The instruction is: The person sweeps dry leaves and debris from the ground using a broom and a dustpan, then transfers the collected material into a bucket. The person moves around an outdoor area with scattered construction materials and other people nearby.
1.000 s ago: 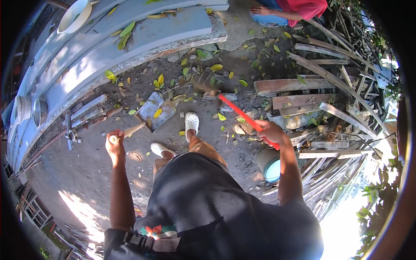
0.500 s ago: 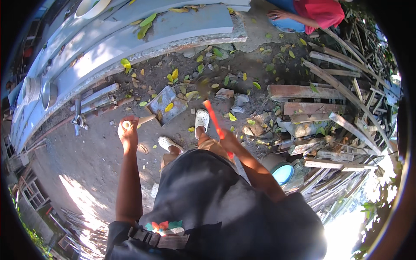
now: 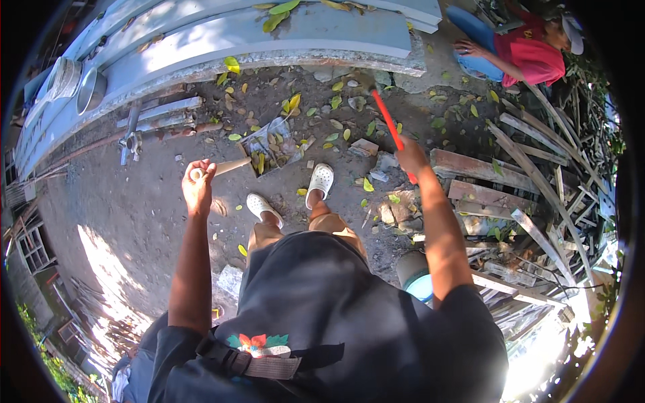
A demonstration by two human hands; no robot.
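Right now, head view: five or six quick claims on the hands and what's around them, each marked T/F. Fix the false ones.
1. The right hand grips a red stick. True.
2. The left hand is empty. False: it holds a pale handle.
3. Leaves lie in the pan. True.
4. The clogs are red. False: they are white.
5. The other person is at the lower left. False: they are at the upper right, in a red top.
6. Planks are piled on the right side of the picture. True.
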